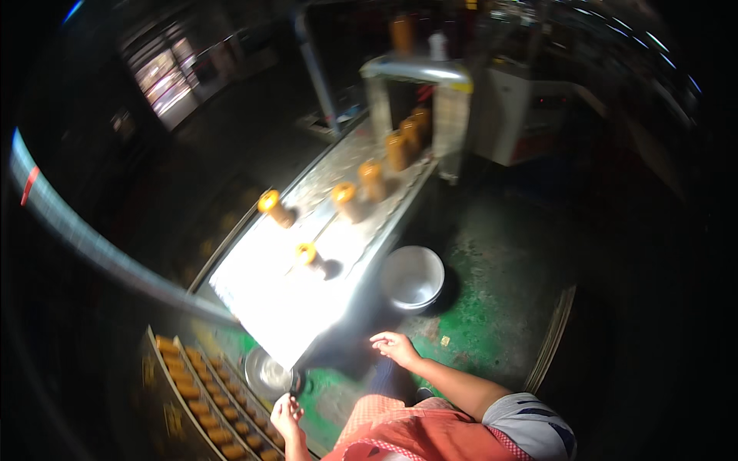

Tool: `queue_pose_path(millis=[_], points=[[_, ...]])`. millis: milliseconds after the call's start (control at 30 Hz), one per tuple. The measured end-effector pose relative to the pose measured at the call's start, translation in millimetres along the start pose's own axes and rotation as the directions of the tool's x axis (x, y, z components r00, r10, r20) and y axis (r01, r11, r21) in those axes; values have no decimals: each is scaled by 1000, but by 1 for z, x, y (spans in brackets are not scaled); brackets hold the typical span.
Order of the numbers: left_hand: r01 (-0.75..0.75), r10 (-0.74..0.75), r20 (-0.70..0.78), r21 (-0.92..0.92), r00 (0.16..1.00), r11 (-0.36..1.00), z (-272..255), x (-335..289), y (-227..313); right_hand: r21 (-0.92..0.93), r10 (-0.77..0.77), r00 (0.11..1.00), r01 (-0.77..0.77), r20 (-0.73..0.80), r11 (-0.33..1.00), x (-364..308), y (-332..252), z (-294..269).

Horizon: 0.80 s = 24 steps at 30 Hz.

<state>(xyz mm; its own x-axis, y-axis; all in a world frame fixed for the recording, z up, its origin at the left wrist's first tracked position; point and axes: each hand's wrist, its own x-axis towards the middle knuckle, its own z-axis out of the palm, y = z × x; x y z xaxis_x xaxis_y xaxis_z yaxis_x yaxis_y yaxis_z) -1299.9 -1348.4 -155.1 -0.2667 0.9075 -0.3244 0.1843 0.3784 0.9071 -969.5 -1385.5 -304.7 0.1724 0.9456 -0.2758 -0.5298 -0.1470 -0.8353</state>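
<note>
My left hand is raised beside the near end of a brightly lit conveyor table, close to a metal bowl. Its fingers are loosely bent, with nothing clearly visible in them. Off the table's right side, my right hand hangs with fingers stretched forward, touching nothing. On the table stand several brown jars with orange lids, blurred: a near one, one at the left edge and one farther right. More jars line up under a metal arch.
A large pale tub stands on the green floor right of the table. Long racks with rows of orange-brown items lie at the lower left. A pale curved bar crosses the left side. A white cabinet is at the back right.
</note>
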Motion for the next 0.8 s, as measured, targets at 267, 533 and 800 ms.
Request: queue_pose_path(millis=[267, 533, 800], points=[[-29, -78, -430, -237, 900, 971, -225, -83, -84, -272, 184, 956, -119, 230, 955, -74, 59, 147], [36, 436, -865, 458, 246, 888, -519, -144, -165, -494, 211, 637, 305, 741, 814, -82, 162, 438], [218, 415, -818, 524, 397, 824, -657, -127, -161, -60, 121, -18, 790, 993, 610, -214, 253, 853]])
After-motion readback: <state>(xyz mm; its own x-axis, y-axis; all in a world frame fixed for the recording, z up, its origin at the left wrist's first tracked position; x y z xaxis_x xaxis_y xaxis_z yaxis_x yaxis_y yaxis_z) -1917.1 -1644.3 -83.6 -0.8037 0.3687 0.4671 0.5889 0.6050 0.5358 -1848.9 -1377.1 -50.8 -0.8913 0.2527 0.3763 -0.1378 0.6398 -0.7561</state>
